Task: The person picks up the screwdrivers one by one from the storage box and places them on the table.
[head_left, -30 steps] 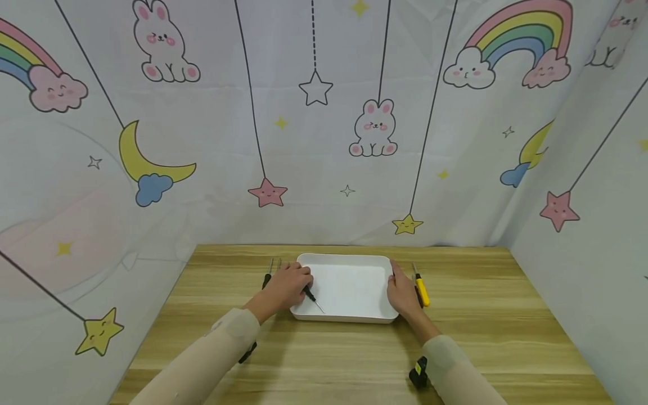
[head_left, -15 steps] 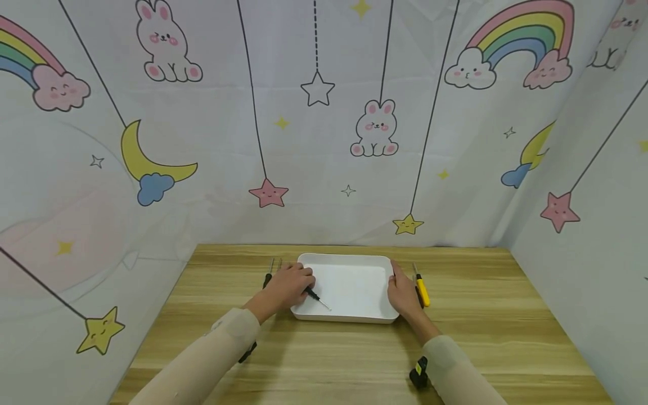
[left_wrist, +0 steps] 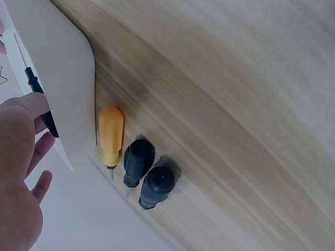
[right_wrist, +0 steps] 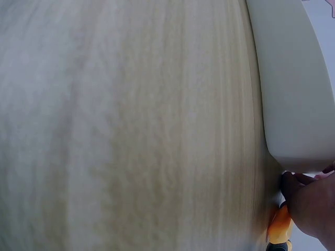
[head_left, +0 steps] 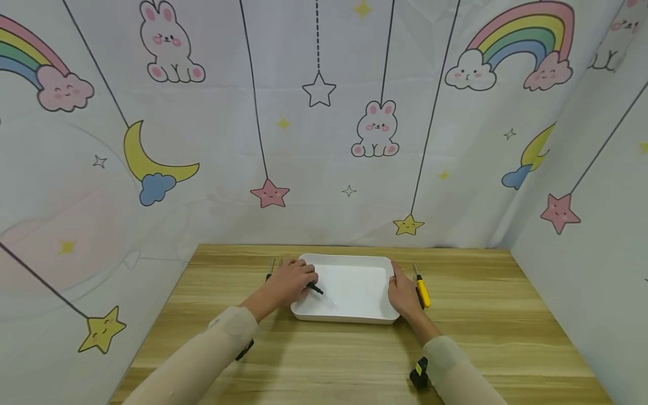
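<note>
A white rectangular tray (head_left: 354, 287) rests on the wooden table. My left hand (head_left: 291, 283) is over its left side and pinches a small black-handled screwdriver (head_left: 315, 288). The thin shaft slants down to the right over the tray floor; whether its tip touches is hard to tell. In the left wrist view, the screwdriver (left_wrist: 34, 81) shows between thumb and fingers, beside the tray wall (left_wrist: 65, 63). My right hand (head_left: 403, 293) holds the tray's right side at the rim. In the right wrist view, part of the right hand (right_wrist: 313, 206) shows at the tray's corner (right_wrist: 298, 104).
A yellow-handled screwdriver (head_left: 423, 291) lies right of the tray, with a dark handle partly hidden beside it. Left of it, another yellow handle (left_wrist: 111, 133) and black handles (left_wrist: 138, 159) lie close together. A black tape measure (head_left: 419, 374) sits near the right forearm; a black object (head_left: 245, 350) is by the left sleeve.
My left hand has shifted slightly right, and the screwdriver's tip has swung right and farther back over the tray. The right hand and the tray stay almost still.
</note>
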The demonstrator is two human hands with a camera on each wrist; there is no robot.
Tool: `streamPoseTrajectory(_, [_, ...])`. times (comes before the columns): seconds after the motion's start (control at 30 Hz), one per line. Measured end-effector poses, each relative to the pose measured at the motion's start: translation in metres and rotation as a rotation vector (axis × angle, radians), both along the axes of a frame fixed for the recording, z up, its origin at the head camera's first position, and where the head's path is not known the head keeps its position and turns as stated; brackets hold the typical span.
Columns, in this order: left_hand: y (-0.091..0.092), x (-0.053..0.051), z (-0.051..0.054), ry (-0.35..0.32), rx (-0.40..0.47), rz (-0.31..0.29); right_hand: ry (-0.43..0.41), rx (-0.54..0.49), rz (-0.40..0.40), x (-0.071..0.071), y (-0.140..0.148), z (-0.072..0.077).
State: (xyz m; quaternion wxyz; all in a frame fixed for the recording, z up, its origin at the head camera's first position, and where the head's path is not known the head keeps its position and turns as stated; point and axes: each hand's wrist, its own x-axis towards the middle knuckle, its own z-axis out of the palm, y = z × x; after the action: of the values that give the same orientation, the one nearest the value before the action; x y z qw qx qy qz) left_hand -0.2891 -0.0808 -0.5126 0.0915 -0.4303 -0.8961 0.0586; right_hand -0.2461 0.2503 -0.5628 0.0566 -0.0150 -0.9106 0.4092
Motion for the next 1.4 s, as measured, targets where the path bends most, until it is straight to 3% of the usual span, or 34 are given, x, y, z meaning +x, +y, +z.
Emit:
streamPoseTrajectory(0.17, [-0.003,-0.002,0.002,0.015,0.046,-0.025,0.001,0.0,-0.006,-0.001,0.001,-0.001])
streamPoseTrajectory(0.37, [-0.006,-0.004,0.004,-0.019,0.108,-0.034,-0.003,0.012,-0.002,0.0,0.001,-0.001])
streamPoseTrajectory(0.7, [-0.007,-0.003,0.009,-0.201,0.285,0.034,0.002,0.02,0.001,-0.001,0.0,-0.002])
streamPoseTrajectory(0.93, [-0.009,-0.003,0.01,-0.212,0.289,0.038,0.003,0.024,-0.001,-0.002,0.0,-0.003])
streamPoseTrajectory(1.4, [-0.016,-0.002,0.012,-0.264,0.419,0.015,0.005,0.028,0.003,-0.002,0.0,-0.003])
